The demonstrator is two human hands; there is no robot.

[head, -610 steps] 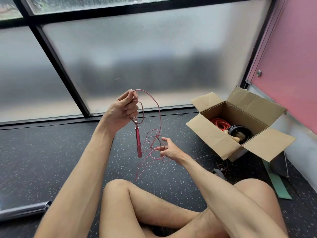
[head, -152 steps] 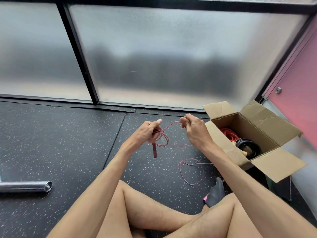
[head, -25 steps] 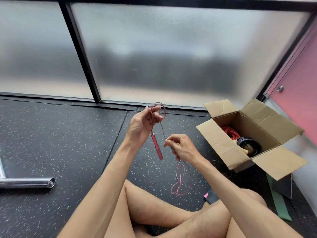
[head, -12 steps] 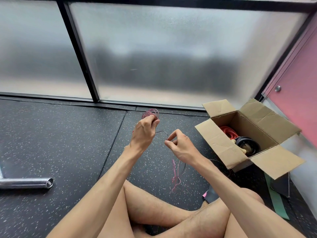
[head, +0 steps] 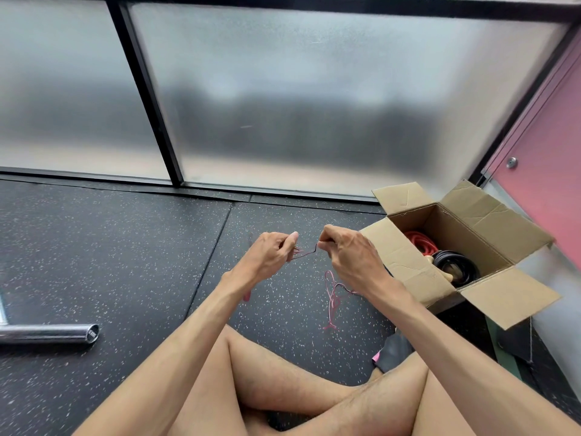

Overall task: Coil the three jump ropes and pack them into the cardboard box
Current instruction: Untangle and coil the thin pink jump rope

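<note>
Just left of the open cardboard box [head: 408, 262], both hands pinch the thin pink jump rope [head: 306, 253]. Left hand [head: 270, 256] and right hand [head: 349, 256] hold a short span running left-right; the slack hangs downward toward the floor.

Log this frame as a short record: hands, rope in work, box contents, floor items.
left hand: closed on pink rope
right hand: pinching the same rope
rope slack: hangs below the right hand
box: open, holds red rope and black rope
floor: metal tube at left
</note>
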